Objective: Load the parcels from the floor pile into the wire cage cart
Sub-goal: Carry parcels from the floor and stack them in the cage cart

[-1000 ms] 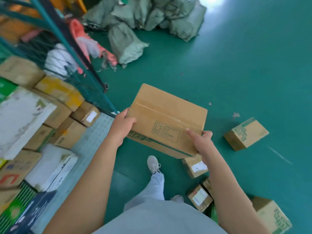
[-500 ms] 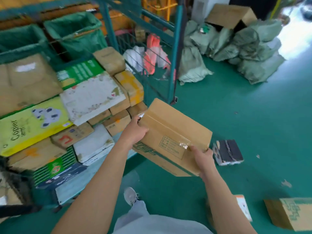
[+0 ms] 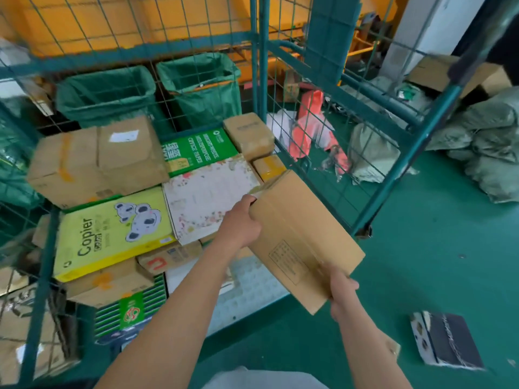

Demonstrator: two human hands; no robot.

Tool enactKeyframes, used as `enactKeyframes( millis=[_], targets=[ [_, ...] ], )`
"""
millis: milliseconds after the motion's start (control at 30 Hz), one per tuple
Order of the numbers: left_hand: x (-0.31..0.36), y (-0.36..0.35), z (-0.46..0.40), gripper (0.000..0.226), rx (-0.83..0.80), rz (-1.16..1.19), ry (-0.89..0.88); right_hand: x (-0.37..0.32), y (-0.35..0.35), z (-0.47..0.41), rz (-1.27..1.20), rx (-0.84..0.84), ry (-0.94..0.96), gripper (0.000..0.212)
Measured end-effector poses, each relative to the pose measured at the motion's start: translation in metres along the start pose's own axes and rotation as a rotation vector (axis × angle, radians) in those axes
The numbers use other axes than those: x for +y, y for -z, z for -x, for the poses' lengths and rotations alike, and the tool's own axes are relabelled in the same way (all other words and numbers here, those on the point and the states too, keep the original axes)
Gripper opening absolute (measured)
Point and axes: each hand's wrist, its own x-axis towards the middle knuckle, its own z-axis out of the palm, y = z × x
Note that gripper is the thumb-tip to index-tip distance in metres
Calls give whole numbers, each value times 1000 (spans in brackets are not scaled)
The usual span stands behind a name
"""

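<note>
Over the open front edge of the wire cage cart [image 3: 258, 88], a brown cardboard box [image 3: 303, 237] is held in the air, tilted, by both hands. At its far upper corner the left hand [image 3: 241, 226] grips it with the fingers curled around the edge. At its near lower end the right hand [image 3: 341, 294] holds it, thumb on top and the fingers under the box, out of view. Inside the cart lie many parcels, among them a yellow copier paper box [image 3: 112, 231], a white flowered box [image 3: 207, 197] and a green box [image 3: 196, 150]. On the green floor [image 3: 435, 248] at the right rests a dark box [image 3: 449, 339].
</note>
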Motion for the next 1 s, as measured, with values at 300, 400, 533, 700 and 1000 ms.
enactKeyframes(
  millis=[300,400,533,700,1000],
  targets=[
    [13,42,-85,65,94,-24,-38,-47,-82,-34,-4,-54,-5,88],
    [17,57,-118,64,132,-55,-20,-72,-109,-50,18,-89,-9,88],
    [22,81,-169,73,214,-77,74,-118,-158,-83,59,-166,11,81],
    [32,109,-220,73,348,-76,187,-172,-219,-112,66,-308,3,57],
    [18,162,-289,67,435,-254,269,-196,-305,-139,67,-515,-206,48]
  ],
)
